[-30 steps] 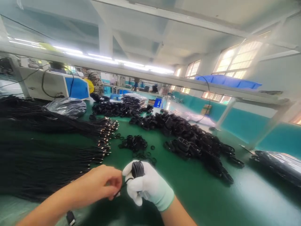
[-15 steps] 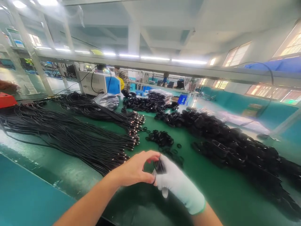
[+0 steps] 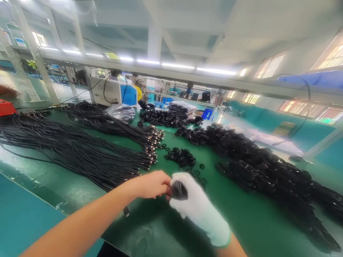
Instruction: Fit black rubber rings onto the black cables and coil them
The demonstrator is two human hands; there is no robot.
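My right hand [image 3: 194,196], in a white glove, is wrapped around a small coil of black cable [image 3: 179,190]. At the coil's left end, my bare left hand [image 3: 157,185] has its fingers bent together against it; the fingertips are partly hidden. Under my left wrist a dark cable plug [image 3: 126,211] shows. Just beyond the hands lies a small heap of black rings [image 3: 182,157], with a few loose ones around it. To the left, long black cables [image 3: 80,150] lie stretched out, their metal plug ends [image 3: 154,139] pointing toward the middle.
A long pile of coiled black cables [image 3: 252,160] covers the right side of the green table [image 3: 241,217]. Behind are a white and blue machine [image 3: 112,92], a clear plastic bag [image 3: 122,112] and more bundles [image 3: 166,117]. A metal shelf beam [image 3: 171,75] crosses above. A person stands behind the machine.
My left hand has gone from a wide grasp across the coil to closed fingers at its left end. My right hand has turned slightly, still holding the coil.
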